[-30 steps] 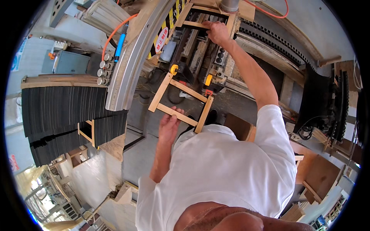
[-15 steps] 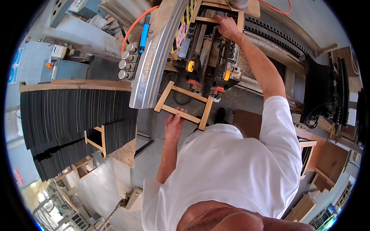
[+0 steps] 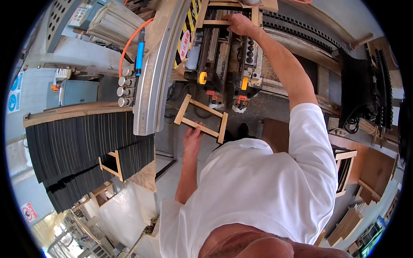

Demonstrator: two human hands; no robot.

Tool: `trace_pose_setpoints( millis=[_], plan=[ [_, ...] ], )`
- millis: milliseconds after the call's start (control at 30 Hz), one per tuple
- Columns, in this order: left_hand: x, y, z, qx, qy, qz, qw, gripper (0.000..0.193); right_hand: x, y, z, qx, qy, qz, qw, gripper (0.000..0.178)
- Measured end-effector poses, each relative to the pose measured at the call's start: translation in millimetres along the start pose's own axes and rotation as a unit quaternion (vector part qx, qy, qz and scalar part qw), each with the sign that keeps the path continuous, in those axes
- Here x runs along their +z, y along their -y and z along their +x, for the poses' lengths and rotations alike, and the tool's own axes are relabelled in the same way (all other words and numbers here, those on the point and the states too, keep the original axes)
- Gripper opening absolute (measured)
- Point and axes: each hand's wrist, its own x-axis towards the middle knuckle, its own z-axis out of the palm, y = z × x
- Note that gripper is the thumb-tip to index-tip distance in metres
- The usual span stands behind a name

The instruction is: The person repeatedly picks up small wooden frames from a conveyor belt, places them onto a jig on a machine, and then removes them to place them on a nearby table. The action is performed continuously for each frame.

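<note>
My left hand (image 3: 192, 135) is closed round the near rail of a small light-wood frame (image 3: 209, 130), which has two rails between two end pieces. It hangs at a tilt in front of my body, apart from the machine (image 3: 226, 60). With my right arm stretched far forward, my right hand (image 3: 241, 24) grips the rail of another wooden frame (image 3: 214, 23) lying on the machine's far part. Its fingertips curl over that rail, partly hidden. Yellow knobs (image 3: 203, 78) and red-tipped rail ends stand between the two frames.
Left of the machine runs a long metal beam (image 3: 151, 86) with a blue marker (image 3: 140, 58) and an orange hose (image 3: 129, 45) beside it. A large stack of dark panels (image 3: 81, 142) bears another wooden frame (image 3: 119, 165). More frames (image 3: 345, 170) stand at my right.
The surroundings have shifted left in the view. The frame in my left hand has turned slightly and dipped at its right end. My right hand keeps its grip on the far frame.
</note>
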Motion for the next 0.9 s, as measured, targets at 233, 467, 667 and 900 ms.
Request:
trace_pose_setpoints(
  millis=[233,467,667,900],
  plan=[
    [13,27,-12,0.001,-0.054,-0.015,0.998,0.042,-12,10,-1,-0.017,0.044,-0.06,0.997,0.051],
    [12,31,-17,0.045,-0.091,0.046,0.994,0.04,-16,2,0,-0.041,0.036,-0.066,0.996,0.049],
    [11,24,-31,0.056,-0.112,0.05,0.991,0.04,-15,7,-1,-0.067,0.025,-0.063,0.995,0.047],
    [14,-9,-70,0.137,-0.14,0.097,0.976,0.039,-12,-1,7,-0.107,0.047,-0.042,0.992,0.05]
  ],
)
